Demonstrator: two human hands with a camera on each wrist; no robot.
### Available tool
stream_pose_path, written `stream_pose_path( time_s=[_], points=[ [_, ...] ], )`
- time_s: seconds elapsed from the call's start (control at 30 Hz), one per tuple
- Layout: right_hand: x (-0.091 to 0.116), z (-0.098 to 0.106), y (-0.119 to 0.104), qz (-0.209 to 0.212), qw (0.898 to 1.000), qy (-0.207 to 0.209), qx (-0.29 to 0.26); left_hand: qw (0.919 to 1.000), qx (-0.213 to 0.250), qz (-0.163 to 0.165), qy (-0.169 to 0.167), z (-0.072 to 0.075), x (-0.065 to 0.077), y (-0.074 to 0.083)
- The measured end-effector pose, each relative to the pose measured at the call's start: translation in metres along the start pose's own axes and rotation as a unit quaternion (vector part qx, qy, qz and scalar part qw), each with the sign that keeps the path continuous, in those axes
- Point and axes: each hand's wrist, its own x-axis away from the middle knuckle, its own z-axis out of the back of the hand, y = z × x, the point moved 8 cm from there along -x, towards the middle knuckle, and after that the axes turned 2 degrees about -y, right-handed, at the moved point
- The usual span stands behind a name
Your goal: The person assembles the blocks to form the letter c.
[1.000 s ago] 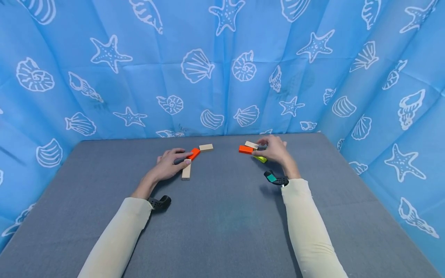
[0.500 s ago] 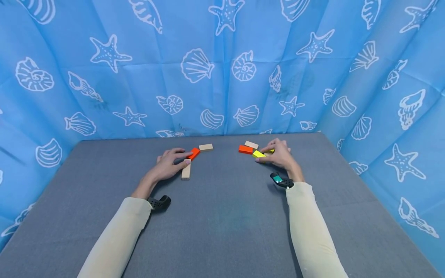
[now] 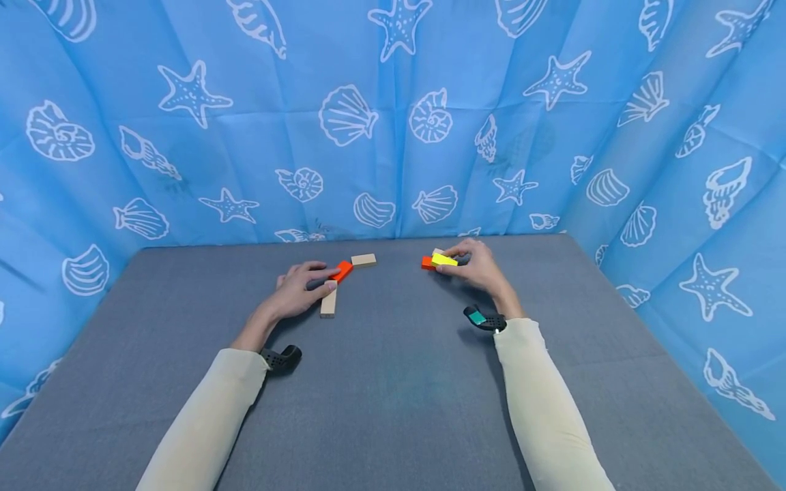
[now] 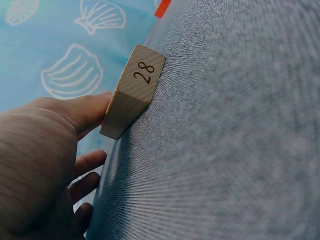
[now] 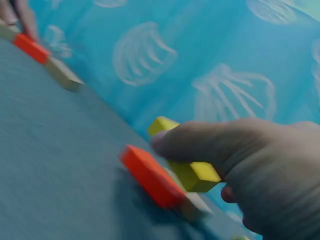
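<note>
Over on the right, the right hand (image 3: 482, 269) pinches a yellow block (image 3: 443, 261) between thumb and fingers; the block sits tilted above an orange block (image 3: 426, 263) and a pale block (image 3: 438, 251), though I can't tell whether it touches them; the left hand (image 3: 293, 292), loosely spread, rests its thumb on a wooden block marked 28 (image 3: 329, 305) and its fingers on a red-orange block (image 3: 345, 271); another wooden block (image 3: 364, 260) continues that bent line on the grey worktop (image 3: 399, 382).
</note>
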Motion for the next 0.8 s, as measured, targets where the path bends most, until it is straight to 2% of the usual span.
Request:
stream_pose_path(
  time_s=[0.2,0.3,0.43,0.7,0.8],
  points=[
    [-0.010,-0.035,-0.034,0.070,0.996,0.033,-0.035,1.0000,-0.006,0.002,-0.001,0.000,0.000,-0.001],
    [-0.012,-0.054,-0.044,0.081,0.995,0.039,-0.037,1.0000,-0.007,0.005,-0.002,-0.001,0.000,-0.001],
    [-0.014,-0.073,-0.049,0.083,0.996,0.041,-0.007,1.0000,-0.007,0.005,0.000,0.000,-0.001,-0.001],
    [-0.013,-0.087,-0.052,0.087,0.993,0.035,0.072,1.0000,-0.008,-0.002,0.003,0.000,-0.002,-0.001],
    [-0.012,-0.088,-0.053,0.093,0.992,0.034,0.082,1.0000,-0.007,0.001,0.003,0.000,-0.001,-0.001]
  ],
)
